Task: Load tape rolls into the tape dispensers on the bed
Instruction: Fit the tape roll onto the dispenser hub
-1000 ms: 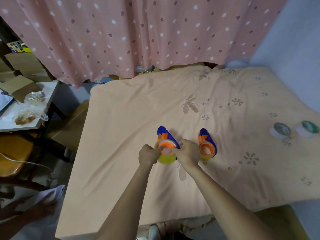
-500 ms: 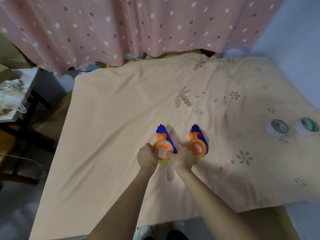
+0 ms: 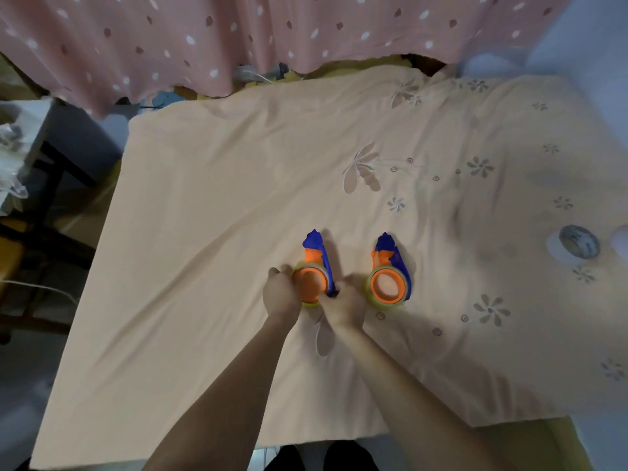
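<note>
Left hand (image 3: 282,294) and right hand (image 3: 343,304) both gripping the left tape dispenser (image 3: 314,270) at frame centre on the bed (image 3: 204,232), second dispenser (image 3: 389,270) just right, loose tape roll (image 3: 577,246) far right.

both hands (image 3: 314,299) gripping left dispenser (image 3: 314,266), bed (image 3: 204,232)

Two bare forearms, no sleeves, hands (image 3: 282,294) without rings or gloves

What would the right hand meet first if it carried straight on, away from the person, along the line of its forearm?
Probably the left dispenser, which the right hand already grips.
</note>
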`<state>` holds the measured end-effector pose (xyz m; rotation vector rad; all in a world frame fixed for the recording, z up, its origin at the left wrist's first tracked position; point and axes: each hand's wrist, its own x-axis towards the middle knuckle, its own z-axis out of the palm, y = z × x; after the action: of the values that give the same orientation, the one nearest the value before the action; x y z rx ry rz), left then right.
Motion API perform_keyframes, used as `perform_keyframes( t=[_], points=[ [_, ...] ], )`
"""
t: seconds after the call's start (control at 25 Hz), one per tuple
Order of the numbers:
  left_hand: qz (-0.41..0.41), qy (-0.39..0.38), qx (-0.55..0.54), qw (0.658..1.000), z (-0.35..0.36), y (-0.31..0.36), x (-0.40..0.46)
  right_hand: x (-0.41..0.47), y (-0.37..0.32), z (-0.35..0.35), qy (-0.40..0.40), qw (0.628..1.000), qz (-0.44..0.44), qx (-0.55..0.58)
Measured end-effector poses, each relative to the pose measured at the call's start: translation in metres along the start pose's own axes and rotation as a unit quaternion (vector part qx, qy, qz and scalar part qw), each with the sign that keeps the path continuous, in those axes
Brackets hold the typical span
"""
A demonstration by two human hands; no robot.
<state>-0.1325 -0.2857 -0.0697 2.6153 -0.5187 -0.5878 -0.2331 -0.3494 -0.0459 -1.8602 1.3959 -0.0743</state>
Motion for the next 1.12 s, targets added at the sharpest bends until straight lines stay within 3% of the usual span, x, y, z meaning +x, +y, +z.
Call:
perform_keyframes(
  t=[0.24, 1.12],
  points=[
    [-0.014, -0.001, 0.002, 1.000, 0.009, -0.010, 0.008, 0.002, 0.010, 0.003, -0.021, 0.998, -0.002, 0.065],
    [-0.043, -0.022, -0.053, 0.997, 0.019, -0.028, 0.010, -0.016, 0.018, 0.016, 0.007, 0.995, 0.036, 0.089]
  ],
)
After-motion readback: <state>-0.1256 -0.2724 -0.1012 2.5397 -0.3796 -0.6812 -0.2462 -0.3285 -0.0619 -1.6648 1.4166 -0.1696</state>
